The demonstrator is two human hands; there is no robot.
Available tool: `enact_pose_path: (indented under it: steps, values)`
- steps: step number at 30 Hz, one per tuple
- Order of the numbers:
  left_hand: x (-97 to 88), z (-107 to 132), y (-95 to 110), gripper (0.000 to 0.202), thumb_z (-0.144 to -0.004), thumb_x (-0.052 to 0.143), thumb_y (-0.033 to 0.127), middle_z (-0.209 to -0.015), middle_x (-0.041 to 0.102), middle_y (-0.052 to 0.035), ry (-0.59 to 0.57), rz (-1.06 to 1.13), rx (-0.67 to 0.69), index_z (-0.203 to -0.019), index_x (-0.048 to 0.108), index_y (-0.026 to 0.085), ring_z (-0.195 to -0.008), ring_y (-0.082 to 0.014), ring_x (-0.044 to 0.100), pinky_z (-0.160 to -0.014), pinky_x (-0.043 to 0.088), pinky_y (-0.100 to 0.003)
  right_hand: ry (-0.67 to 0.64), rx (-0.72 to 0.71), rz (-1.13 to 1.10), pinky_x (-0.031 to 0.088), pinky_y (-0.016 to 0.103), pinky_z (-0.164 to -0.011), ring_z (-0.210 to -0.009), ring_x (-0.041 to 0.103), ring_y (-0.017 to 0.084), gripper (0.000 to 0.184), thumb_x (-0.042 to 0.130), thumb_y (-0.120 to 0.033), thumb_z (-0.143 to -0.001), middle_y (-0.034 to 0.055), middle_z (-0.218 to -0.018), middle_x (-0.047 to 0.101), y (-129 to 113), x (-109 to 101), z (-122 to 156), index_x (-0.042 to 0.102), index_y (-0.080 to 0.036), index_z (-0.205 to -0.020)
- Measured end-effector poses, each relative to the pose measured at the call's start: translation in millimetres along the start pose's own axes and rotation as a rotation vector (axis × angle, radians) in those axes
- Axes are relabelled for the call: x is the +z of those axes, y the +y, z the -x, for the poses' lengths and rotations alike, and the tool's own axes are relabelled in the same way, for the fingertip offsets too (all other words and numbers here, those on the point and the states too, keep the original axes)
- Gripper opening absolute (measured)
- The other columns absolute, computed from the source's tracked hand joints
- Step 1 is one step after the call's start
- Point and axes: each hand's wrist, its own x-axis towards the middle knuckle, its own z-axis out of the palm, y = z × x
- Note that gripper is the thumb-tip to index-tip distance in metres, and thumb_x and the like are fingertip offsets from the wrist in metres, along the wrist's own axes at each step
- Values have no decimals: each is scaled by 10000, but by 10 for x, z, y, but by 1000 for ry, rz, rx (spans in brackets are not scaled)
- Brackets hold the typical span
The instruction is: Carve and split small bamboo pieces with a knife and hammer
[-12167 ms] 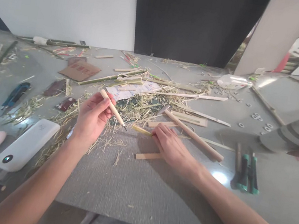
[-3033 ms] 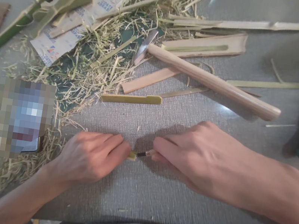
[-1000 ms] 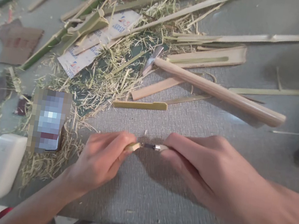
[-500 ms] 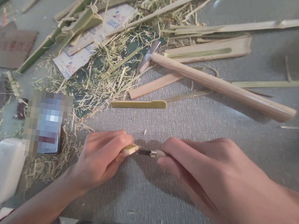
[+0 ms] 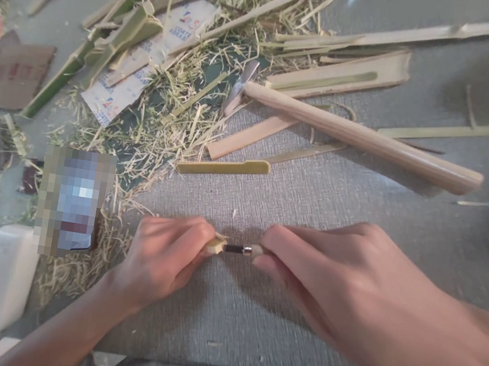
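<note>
Over the grey tabletop (image 5: 248, 332), a bamboo piece (image 5: 215, 246) is pinched in the left hand (image 5: 165, 256), its end seemingly touched by the metal-collared carving tool (image 5: 235, 248) gripped in the right hand (image 5: 336, 278); pressure is best applied lightly, with the left grip set well back.

There are two hands (image 5: 166, 254), one held tool (image 5: 247, 250), one hammer (image 5: 363, 137) and one power bank (image 5: 6, 278)

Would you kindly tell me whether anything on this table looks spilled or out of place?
Yes: shavings are strewn across the table around the printed paper, as if spilled. The hammer lies slantwise over a wood strip, its head by the shavings. The held tool and bamboo piece show nothing odd, though both are partly hidden.
</note>
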Motion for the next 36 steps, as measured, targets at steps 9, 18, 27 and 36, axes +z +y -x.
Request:
enact_pose_path:
  steps: [9, 18, 27, 36]
  values:
    - [-3, -12, -6, 251, -1094, 398, 236, -675, 653, 6, -69, -25, 47, -907, 554, 180, -504, -108, 576, -474, 381, -248, -84, -55, 105, 131, 295, -534, -487, 295, 106, 188, 416, -234, -1082, -35, -639, 472, 3, -28, 35, 486, -177, -917]
    - [22, 2, -15, 148, -1025, 479, 124, -724, 706, -21, -82, -75, 96, -916, 569, 171, -563, -135, 667, -493, 462, -243, -176, 71, -32, 138, 291, -511, -459, 309, 108, 266, 412, -272, -1087, -30, -603, 487, -9, -23, 68, 461, -189, -838]
    - [62, 82, -47, 77, -997, 575, 122, -785, 726, -38, -83, -230, 171, -925, 591, 144, -596, -155, 678, -507, 440, -279, -206, -31, 199, 87, 301, -548, -474, 290, 119, 127, 506, -188, -1000, -10, -604, 488, -4, -46, 93, 515, -163, -876]
    - [38, 58, -1, 141, -987, 534, 95, -707, 669, -2, -88, -164, 146, -876, 571, 174, -571, -145, 645, -492, 411, -258, -248, 59, -78, 137, 277, -530, -489, 292, 93, 330, 394, -283, -1100, -12, -608, 512, 68, -62, 59, 518, -164, -818]
